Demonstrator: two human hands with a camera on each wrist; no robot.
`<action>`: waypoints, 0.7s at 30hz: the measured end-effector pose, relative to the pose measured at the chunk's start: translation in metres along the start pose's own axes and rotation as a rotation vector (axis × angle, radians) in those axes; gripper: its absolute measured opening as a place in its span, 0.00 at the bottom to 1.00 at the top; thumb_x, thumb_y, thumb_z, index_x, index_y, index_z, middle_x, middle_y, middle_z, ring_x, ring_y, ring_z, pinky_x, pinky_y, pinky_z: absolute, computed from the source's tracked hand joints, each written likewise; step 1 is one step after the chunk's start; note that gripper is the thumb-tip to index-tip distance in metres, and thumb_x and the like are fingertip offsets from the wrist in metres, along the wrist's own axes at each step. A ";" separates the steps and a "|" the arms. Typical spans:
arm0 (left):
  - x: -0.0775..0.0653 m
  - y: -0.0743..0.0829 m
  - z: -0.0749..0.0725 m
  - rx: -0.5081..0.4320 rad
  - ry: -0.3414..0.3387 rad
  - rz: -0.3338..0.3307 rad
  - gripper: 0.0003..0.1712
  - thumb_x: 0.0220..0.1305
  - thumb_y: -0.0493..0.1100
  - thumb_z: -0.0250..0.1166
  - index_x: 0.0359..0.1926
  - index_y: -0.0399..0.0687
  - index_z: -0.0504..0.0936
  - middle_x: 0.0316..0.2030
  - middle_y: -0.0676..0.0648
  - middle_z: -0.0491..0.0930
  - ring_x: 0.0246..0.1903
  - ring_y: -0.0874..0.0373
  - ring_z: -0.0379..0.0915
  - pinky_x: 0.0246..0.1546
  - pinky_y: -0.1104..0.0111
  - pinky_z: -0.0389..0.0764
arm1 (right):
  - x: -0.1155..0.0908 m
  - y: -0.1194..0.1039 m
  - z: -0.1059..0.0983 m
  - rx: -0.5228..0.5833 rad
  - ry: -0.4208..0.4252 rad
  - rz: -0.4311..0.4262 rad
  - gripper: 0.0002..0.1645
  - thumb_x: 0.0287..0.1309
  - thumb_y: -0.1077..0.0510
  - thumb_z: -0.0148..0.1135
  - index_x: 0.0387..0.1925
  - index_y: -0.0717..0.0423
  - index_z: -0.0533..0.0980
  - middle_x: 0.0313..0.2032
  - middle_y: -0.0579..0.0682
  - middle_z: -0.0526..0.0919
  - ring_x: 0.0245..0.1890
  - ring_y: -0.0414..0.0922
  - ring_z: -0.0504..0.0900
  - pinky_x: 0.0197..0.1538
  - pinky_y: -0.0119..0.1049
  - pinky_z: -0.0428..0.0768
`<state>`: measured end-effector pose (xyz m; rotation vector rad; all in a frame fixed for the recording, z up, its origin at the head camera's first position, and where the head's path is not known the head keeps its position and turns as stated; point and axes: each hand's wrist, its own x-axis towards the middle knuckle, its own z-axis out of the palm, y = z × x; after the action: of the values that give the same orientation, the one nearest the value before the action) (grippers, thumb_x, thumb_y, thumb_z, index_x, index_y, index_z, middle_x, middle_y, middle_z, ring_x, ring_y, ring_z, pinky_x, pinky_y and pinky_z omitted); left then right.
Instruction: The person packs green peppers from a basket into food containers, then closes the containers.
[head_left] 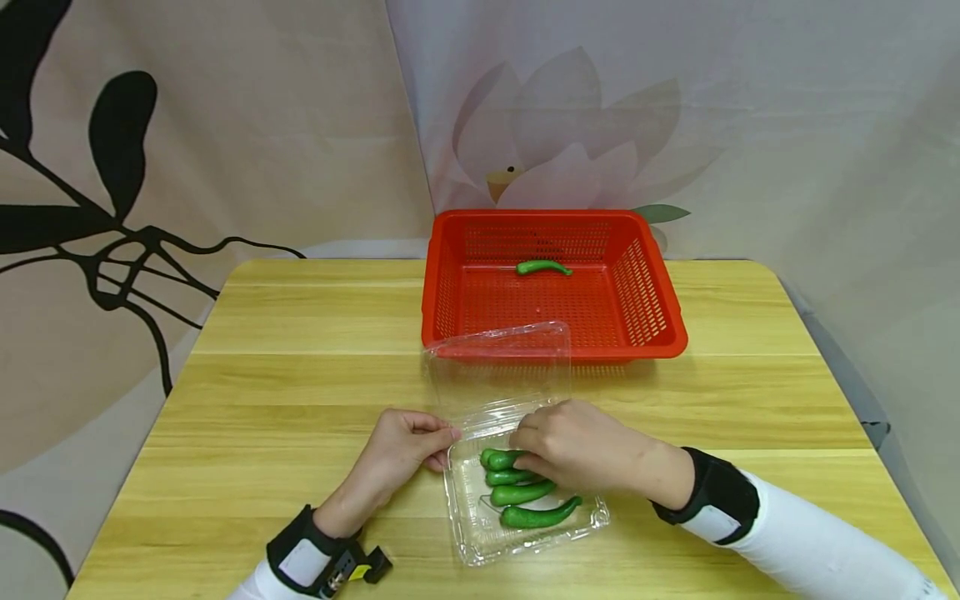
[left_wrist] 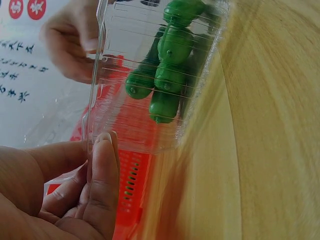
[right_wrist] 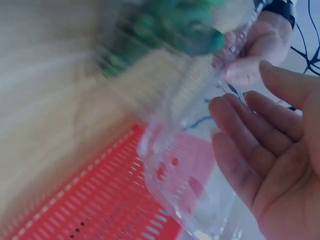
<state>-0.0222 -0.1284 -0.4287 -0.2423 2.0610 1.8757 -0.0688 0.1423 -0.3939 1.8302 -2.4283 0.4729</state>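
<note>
A clear plastic clamshell box [head_left: 474, 542] lies on the table with its lid [head_left: 498, 379] folded back toward the red basket. Several green chili peppers [head_left: 540, 515] lie side by side in the box's base. My left hand [head_left: 397, 454] pinches the left rim near the hinge between thumb and fingers, as the left wrist view also shows. Over the far end of the peppers is my right hand [head_left: 577, 446], palm down, partly covering them. Seen from the right wrist, this hand [right_wrist: 280, 145] has loosely bent fingers with nothing between them.
Behind the box stands a red plastic basket [head_left: 555, 353] with slotted walls, and one green chili pepper [head_left: 542, 267] lies inside it. The lid overlaps the basket's near rim in the head view. A wooden table [head_left: 315, 383] carries everything, with printed cloth [head_left: 300, 125] hanging behind.
</note>
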 end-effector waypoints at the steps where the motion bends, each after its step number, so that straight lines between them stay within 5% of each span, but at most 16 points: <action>1: 0.000 0.000 0.000 0.000 -0.001 0.001 0.11 0.66 0.36 0.74 0.40 0.28 0.88 0.23 0.41 0.84 0.20 0.57 0.80 0.26 0.66 0.88 | 0.001 0.000 -0.002 0.008 0.023 -0.008 0.07 0.64 0.54 0.75 0.37 0.51 0.83 0.31 0.39 0.84 0.31 0.33 0.81 0.35 0.26 0.83; 8: -0.001 0.000 0.000 0.000 -0.002 0.006 0.10 0.66 0.36 0.74 0.40 0.28 0.88 0.23 0.41 0.84 0.20 0.57 0.81 0.26 0.65 0.88 | 0.006 0.004 -0.028 0.049 0.164 -0.024 0.08 0.67 0.50 0.72 0.37 0.50 0.84 0.33 0.40 0.86 0.33 0.34 0.84 0.37 0.27 0.85; 16: -0.001 0.000 0.000 0.005 0.000 0.004 0.11 0.66 0.36 0.74 0.40 0.28 0.88 0.23 0.43 0.84 0.20 0.57 0.81 0.26 0.65 0.88 | 0.009 0.019 -0.058 -0.020 0.349 0.066 0.29 0.78 0.36 0.52 0.37 0.53 0.85 0.36 0.45 0.89 0.35 0.42 0.88 0.32 0.35 0.87; 21: -0.001 -0.001 0.000 0.008 0.002 0.011 0.11 0.66 0.36 0.73 0.41 0.28 0.88 0.23 0.42 0.84 0.20 0.58 0.81 0.26 0.65 0.88 | 0.015 0.034 -0.074 -0.039 0.423 0.104 0.29 0.77 0.36 0.55 0.40 0.57 0.85 0.37 0.48 0.89 0.36 0.45 0.88 0.27 0.37 0.85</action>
<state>-0.0214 -0.1287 -0.4291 -0.2318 2.0746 1.8735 -0.1149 0.1577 -0.3270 1.4165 -2.2273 0.7299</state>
